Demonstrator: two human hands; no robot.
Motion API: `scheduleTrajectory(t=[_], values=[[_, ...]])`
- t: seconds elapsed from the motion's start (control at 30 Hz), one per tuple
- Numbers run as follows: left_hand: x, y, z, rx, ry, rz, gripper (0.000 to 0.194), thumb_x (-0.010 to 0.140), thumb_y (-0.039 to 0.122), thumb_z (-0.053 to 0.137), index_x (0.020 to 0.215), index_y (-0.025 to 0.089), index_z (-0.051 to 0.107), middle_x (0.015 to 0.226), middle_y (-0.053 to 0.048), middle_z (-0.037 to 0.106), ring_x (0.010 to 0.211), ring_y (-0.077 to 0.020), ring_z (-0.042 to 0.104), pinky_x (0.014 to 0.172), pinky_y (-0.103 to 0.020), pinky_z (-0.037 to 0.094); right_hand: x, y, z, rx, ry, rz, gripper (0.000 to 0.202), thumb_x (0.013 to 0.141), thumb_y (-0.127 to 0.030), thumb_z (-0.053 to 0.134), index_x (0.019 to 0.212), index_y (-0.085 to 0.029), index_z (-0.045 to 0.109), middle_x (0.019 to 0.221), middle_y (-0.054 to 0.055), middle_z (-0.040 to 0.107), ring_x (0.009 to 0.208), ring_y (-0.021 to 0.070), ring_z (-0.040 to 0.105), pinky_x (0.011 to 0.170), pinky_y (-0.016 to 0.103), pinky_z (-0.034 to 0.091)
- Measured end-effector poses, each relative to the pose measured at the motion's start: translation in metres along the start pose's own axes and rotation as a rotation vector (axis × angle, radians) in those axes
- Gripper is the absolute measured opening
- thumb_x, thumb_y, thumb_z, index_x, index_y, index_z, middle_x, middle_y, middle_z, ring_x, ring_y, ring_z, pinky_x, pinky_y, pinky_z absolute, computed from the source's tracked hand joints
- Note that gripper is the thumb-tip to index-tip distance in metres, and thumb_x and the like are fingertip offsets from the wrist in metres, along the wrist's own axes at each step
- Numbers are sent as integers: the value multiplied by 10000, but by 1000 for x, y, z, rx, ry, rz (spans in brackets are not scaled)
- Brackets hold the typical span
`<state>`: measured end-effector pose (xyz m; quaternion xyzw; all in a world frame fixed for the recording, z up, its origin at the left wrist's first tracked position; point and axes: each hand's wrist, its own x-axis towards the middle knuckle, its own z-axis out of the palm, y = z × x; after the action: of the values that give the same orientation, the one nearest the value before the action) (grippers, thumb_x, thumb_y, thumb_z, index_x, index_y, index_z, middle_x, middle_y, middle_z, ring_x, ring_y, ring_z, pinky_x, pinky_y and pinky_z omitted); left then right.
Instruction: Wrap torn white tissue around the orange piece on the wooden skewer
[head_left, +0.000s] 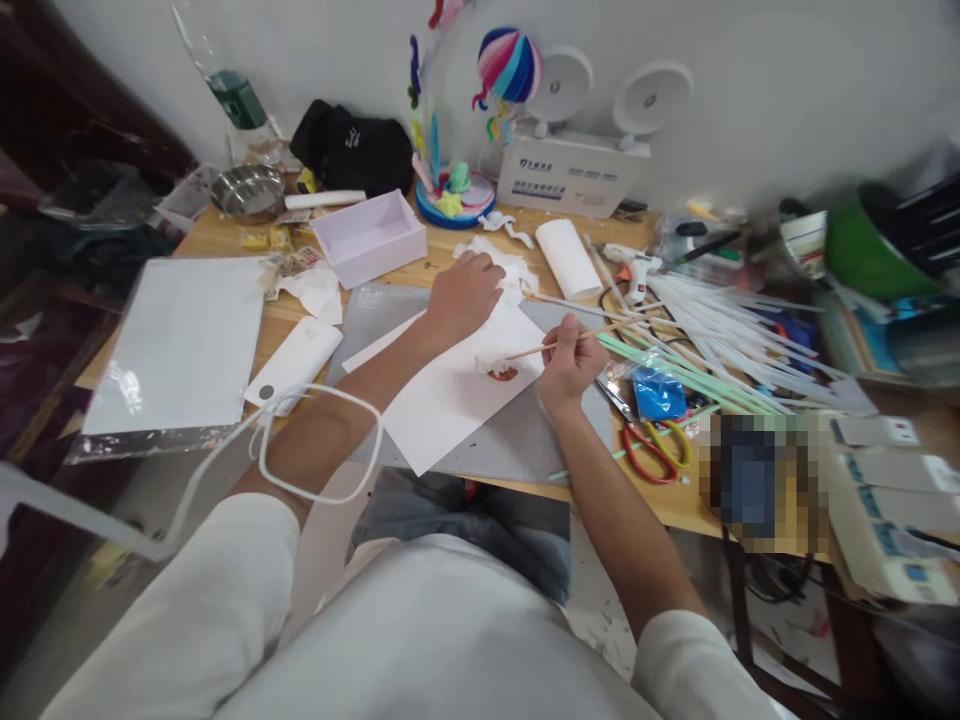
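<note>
My left hand (466, 295) has its fingers curled together over crumpled white tissue (501, 262) and the upper part of a white sheet (431, 420); whatever it grips, if anything, is hidden. A thin wooden stick (529, 351) is pinched in my right hand (574, 362), just right of the sheet. Its left end touches a small whitish clump (491, 360) on the sheet, beside a small orange-brown patch (504, 375). Under the sheet lies a grey cutting mat (487, 445).
Red- and yellow-handled scissors (651, 450) and a blue packet (660, 392) lie right of my right hand, near green and white strips (720, 320) and a glue gun (636, 270). A white cable loop (379, 450) crosses above my left forearm. A lilac box (371, 240) stands behind.
</note>
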<state>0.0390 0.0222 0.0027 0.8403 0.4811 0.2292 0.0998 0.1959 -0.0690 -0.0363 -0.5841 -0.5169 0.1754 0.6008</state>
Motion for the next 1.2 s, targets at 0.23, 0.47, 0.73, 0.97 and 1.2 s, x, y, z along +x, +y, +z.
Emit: scheduleTrajectory(t=[0.23,0.47,0.73,0.97,1.2], values=[[33,7,27,148,-56,16,216,969,84,532,962,152,737,1220,-165,650,1311,-348,508,1039,-471,441,0,5,2,32,122,45,604,963,-677,423,583,-223,545,457,-58,391,447,88,422,495,264,328],[40,-1,27,50,0,-33,269,1028,200,483,966,167,743,1131,-133,693,1186,-281,571,1011,-414,468,1,4,2,89,143,50,587,947,-658,484,564,-220,565,448,-56,402,443,87,413,500,279,308],[39,-10,11,-273,187,-152,116,957,199,577,911,226,680,1024,-76,730,1016,-236,643,983,-391,509,-1,1,0,110,121,60,582,945,-647,496,568,-211,571,456,-59,409,445,78,414,500,270,302],[-17,-13,-11,-643,181,-264,78,933,224,603,902,189,665,868,-40,729,762,-144,661,729,-282,551,-3,-2,-5,89,-41,25,611,940,-662,487,533,-212,559,427,-54,386,438,80,403,499,272,298],[-99,-15,-29,-767,-291,-254,100,866,268,684,832,184,727,777,-16,734,694,-133,648,690,-262,529,-8,-13,-4,-27,-223,-71,636,964,-658,423,540,-208,567,449,-30,465,475,84,467,548,271,348]])
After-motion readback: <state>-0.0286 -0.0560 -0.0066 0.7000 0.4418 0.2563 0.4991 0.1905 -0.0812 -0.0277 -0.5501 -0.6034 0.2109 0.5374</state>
